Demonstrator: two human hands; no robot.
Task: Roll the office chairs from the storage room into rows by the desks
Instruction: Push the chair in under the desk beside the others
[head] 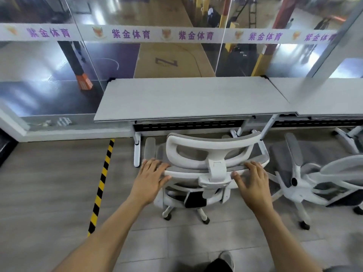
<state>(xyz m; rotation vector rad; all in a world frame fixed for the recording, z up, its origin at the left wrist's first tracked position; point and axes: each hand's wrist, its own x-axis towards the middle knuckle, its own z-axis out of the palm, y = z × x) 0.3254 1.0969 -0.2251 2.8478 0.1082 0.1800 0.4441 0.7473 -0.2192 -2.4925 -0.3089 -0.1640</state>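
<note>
Item: office chair (208, 169), white moulded frame, grey mesh back, curved headrest, padded grey armrests, castored star base. Stands on the grey plank floor (59, 183) at the near edge of the left-hand desk (192, 99), seat facing in and partly tucked beneath, roughly centred on that edge.

Hands: left hand (151, 177) lies on the left end of the backrest's top rail, fingers spread and draped over it; right hand (252, 181) likewise on the right end. Both rest flat more than they clench; whether the fingers curl under the rail cannot be told from this angle.

Handling: likely moderate in weight but free-rolling on hard floor; castors may swivel and veer. Frame stiff, mesh yielding, so push on the rigid top rail at both ends, not the mesh or the headrest bracket, which looks adjustable and may pivot.

Adjacent: second chair (318, 179) of the same pattern, just beside to the right, at the neighbouring desk (324, 95). Desktops matte pale grey, flat, white metal legs. Yellow-black hazard tape (102, 183) runs along the floor left of the chair. Glass partition (49, 75) behind the desks' far edge.
</note>
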